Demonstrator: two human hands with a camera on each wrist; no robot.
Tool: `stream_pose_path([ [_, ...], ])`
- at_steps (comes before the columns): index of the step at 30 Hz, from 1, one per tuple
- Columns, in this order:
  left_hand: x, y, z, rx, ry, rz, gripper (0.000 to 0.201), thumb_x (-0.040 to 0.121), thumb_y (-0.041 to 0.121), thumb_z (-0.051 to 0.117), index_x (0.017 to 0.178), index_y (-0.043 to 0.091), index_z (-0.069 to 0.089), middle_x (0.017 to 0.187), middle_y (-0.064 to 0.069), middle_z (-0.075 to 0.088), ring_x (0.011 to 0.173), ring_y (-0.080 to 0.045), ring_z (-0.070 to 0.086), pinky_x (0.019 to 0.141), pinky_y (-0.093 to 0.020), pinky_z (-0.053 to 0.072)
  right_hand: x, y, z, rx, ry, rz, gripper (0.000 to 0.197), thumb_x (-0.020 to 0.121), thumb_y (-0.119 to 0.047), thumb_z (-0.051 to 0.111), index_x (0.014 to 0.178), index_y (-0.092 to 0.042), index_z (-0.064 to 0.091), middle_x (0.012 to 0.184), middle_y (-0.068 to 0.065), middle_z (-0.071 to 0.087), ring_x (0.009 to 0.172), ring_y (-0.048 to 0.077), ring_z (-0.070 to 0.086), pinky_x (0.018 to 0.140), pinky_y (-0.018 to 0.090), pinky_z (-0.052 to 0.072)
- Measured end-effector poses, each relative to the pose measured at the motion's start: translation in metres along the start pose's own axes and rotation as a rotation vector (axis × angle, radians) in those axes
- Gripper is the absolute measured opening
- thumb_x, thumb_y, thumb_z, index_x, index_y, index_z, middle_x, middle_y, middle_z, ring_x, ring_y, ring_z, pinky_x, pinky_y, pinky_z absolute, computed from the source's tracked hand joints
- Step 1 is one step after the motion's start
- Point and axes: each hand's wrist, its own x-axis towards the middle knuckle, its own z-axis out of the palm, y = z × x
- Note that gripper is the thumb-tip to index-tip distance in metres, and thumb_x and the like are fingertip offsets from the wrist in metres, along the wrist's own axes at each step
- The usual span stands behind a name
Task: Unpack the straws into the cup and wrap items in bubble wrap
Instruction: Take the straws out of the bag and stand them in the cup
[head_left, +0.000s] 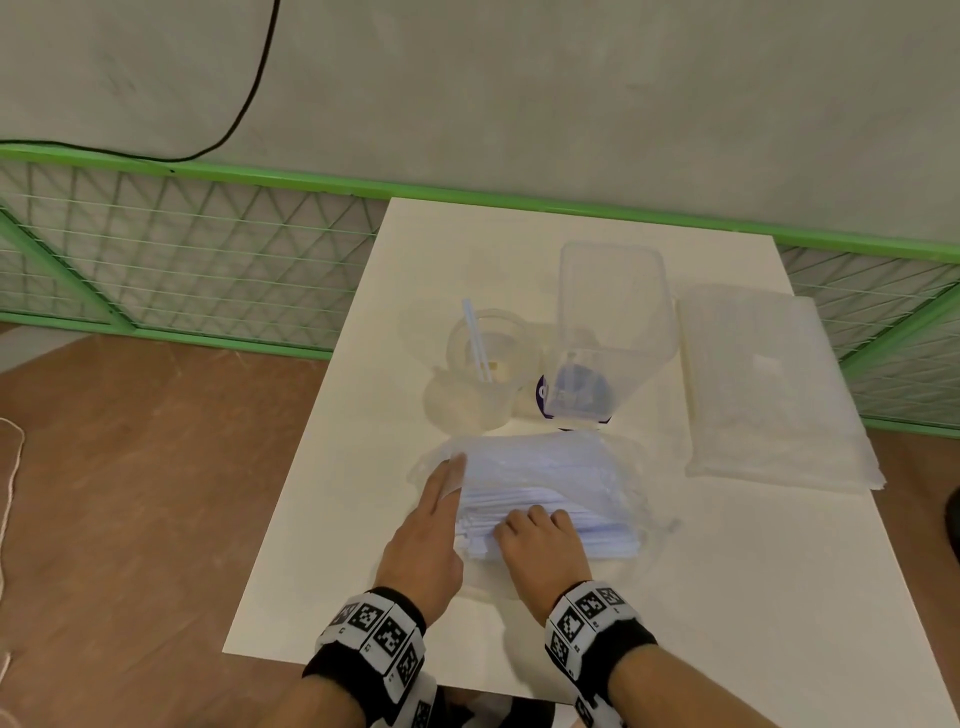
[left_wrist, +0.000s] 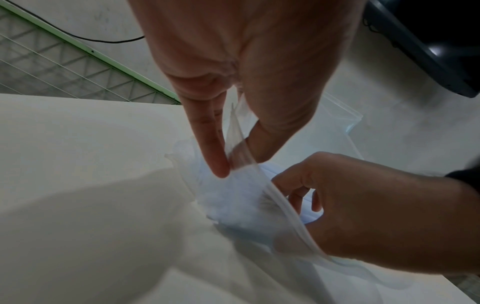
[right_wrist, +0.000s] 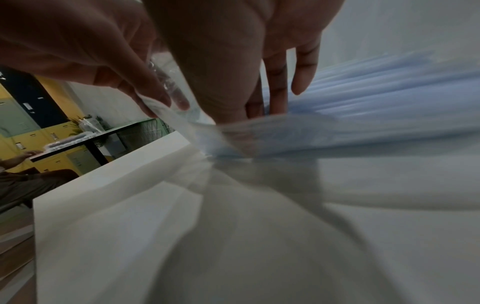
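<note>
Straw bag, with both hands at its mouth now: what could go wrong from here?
1. The left hand pinches only the thin bag film, which could tear or slip.
2. The right hand reaches among loose straws; a pull might scatter several over the table.
3. The cup is light-looking; a bump may tip it.

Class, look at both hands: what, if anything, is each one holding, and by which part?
The left hand pinches the clear bag of straws by the rim of its open mouth. The right hand reaches into the opening, fingers curled on the straws' near ends.
</note>
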Motion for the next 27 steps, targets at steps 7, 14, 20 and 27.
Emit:
stream_pose_path([
  [7, -0.0007, 0.0004, 0.0022, 0.003, -0.014, 0.001, 0.099, 0.080, -0.008, 0.048, 0.155, 0.037, 0.002, 0.161, 0.025, -0.012, 0.097, -0.013, 0.059, 0.066, -0.020, 0.043, 0.0044, 0.0021, 0.0020, -0.092, -0.072, -0.035, 0.028, 0.095, -0.002, 0.041, 0.118, -0.004, 0.057, 0.119, 0.014, 0.059, 0.117, 0.033, 0.046, 0.100, 0.047, 0.032],
  [14, 0.0020, 0.0014, -0.0006, -0.008, -0.019, -0.001, 0.100, 0.079, -0.008, 0.047, 0.155, 0.038, 0.002, 0.160, 0.025, -0.012, 0.102, -0.014, 0.059, 0.073, -0.028, 0.052, 0.0087, 0.0041, 0.0038, -0.097, -0.108, -0.052, 0.027, 0.092, -0.003, 0.043, 0.114, -0.005, 0.060, 0.117, 0.014, 0.061, 0.116, 0.034, 0.047, 0.099, 0.049, 0.032],
  [20, 0.0027, 0.0035, -0.0011, -0.013, -0.010, 0.016, 0.101, 0.079, -0.007, 0.049, 0.155, 0.036, -0.001, 0.161, 0.023, -0.011, 0.106, -0.015, 0.059, 0.076, -0.031, 0.054, 0.0065, 0.0040, 0.0050, -0.128, -0.100, -0.080, 0.027, 0.095, -0.006, 0.042, 0.113, -0.005, 0.062, 0.117, 0.015, 0.060, 0.117, 0.035, 0.046, 0.099, 0.050, 0.033],
  [27, 0.0025, 0.0028, -0.0002, -0.004, 0.003, 0.024, 0.100, 0.079, -0.008, 0.050, 0.155, 0.036, 0.002, 0.161, 0.022, -0.010, 0.102, -0.014, 0.060, 0.072, -0.026, 0.051, 0.0049, 0.0065, 0.0084, -0.115, -0.106, -0.116, 0.029, 0.095, -0.012, 0.040, 0.119, -0.004, 0.055, 0.120, 0.016, 0.059, 0.115, 0.034, 0.046, 0.098, 0.047, 0.033],
])
